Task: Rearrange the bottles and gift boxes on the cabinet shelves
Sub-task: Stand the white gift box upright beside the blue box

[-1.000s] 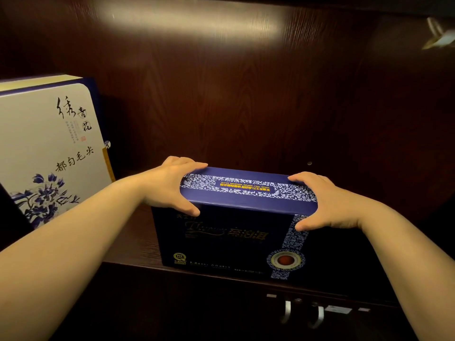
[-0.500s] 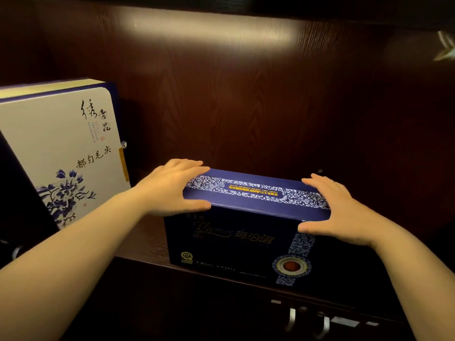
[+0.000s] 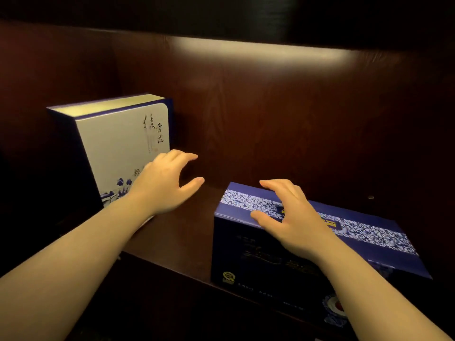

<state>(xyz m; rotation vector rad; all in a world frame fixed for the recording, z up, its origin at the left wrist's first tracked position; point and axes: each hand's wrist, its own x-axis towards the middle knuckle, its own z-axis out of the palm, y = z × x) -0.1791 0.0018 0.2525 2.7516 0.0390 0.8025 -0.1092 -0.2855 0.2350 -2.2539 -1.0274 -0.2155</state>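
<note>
The dark blue gift box (image 3: 307, 244) stands on the shelf (image 3: 187, 232) at 4 o'clock, the white gift box (image 3: 123, 148) at 9 o'clock. The right hand (image 3: 293, 217) hovers over the blue box's top, possibly brushing it, fingers (image 3: 270, 184) spread wide. The left hand (image 3: 162, 185), also spread and empty, is in front of the white box; gripping that box's right edge looks like the next move.

My left hand (image 3: 161, 185) and right hand (image 3: 293, 217) are bare, both forearms uncovered right to the frame's edge (short, plain nails), fingers slim and unadorned.
</note>
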